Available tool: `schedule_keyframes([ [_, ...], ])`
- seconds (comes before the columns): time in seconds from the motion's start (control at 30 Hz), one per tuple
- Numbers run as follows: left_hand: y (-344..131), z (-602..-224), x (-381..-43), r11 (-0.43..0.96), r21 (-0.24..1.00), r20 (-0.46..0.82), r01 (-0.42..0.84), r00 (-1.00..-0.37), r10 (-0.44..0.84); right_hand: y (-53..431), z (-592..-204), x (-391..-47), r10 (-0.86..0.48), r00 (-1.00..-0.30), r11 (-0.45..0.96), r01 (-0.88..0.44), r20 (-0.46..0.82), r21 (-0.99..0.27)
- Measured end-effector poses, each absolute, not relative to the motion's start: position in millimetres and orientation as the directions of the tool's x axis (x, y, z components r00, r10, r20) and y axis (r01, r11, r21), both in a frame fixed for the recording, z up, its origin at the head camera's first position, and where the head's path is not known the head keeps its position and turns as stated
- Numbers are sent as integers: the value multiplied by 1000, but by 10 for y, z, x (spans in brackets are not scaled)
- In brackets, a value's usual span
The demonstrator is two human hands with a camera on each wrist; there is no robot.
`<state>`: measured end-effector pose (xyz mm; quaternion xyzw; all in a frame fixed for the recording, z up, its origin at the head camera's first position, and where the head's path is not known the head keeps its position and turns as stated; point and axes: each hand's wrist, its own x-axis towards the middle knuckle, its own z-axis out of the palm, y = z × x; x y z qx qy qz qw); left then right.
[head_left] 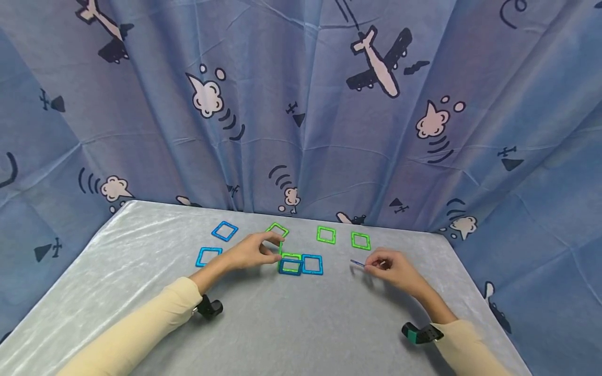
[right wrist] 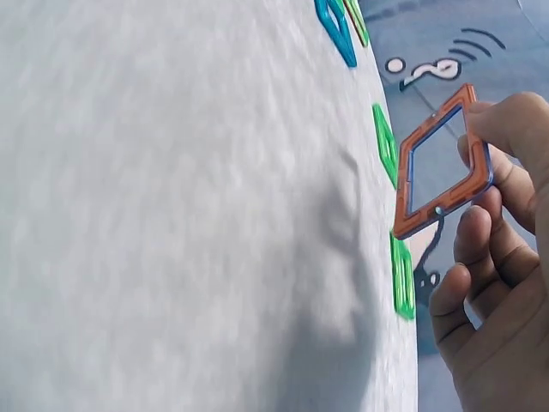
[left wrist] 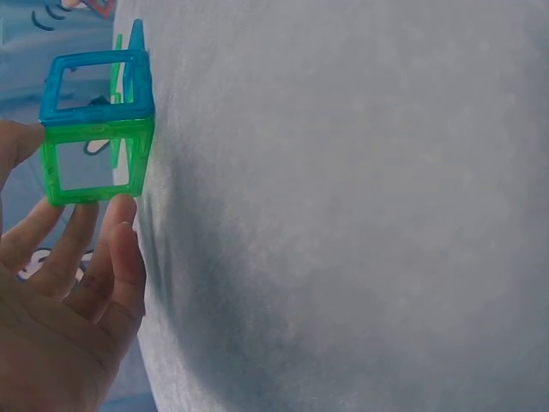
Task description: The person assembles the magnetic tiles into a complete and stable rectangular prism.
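I see the left hand (head_left: 254, 251) pinching a green square (left wrist: 96, 131) by its edges, a blue square (left wrist: 96, 113) joined to it, while the right hand (head_left: 396, 269), well apart, pinches an orange square (right wrist: 402, 193).

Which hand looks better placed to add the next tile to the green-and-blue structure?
Likely the right hand: it pinches an orange-and-blue square frame tile, clear of the tabletop, while the left hand is at the green-and-blue structure, seemingly steadying it.
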<state>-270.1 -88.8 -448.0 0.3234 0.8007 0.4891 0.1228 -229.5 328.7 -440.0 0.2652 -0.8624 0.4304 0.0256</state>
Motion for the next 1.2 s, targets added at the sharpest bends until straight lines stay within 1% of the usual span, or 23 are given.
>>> schedule_keyframes([
  [0.17, -886, -4463, -2692, 312, 862, 119, 400, -758, 642, 3128, -4365, -2291, -470, -836, 472, -511, 285, -719],
  [0.4, -888, -4477, -2704, 318, 859, 118, 402, -758, 641, 2826, -4112, -2187, -489, -823, 448, -522, 290, -726],
  [0.5, -888, -4477, -2705, 318, 858, 119, 404, -757, 642, 2743, -4072, -2182, -496, -817, 442, -528, 293, -725],
  [0.7, -884, -4470, -2702, 319, 857, 119, 404, -758, 641, 2632, -4074, -2213, -509, -801, 427, -553, 315, -716],
  [0.97, -882, -4470, -2703, 320, 858, 116, 401, -759, 641, 2539, -4083, -2250, -553, -756, 364, -596, 350, -716],
  [1.2, -879, -4491, -2719, 320, 859, 115, 400, -759, 640, 2479, -4046, -2249, -577, -758, 363, -572, 304, -736],
])
